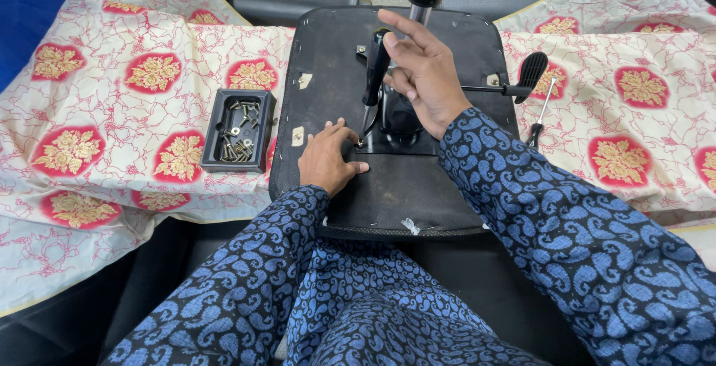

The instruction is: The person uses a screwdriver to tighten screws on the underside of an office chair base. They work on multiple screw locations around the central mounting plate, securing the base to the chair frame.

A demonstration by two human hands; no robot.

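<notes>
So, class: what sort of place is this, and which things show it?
Probably a makeshift floor workspace for chair repair: an upturned seat base, a tray of screws on a patterned cloth, and a screwdriver in the right hand.

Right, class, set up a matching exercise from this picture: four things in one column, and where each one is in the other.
Things:
1 screwdriver
2 tray of screws
3 left hand
4 lever

Places:
a on the patterned cloth, left of the seat base
b in the right hand
c sticking out on the right of the seat base
d flat on the seat base

Pairs: 1-b, 2-a, 3-d, 4-c
</notes>
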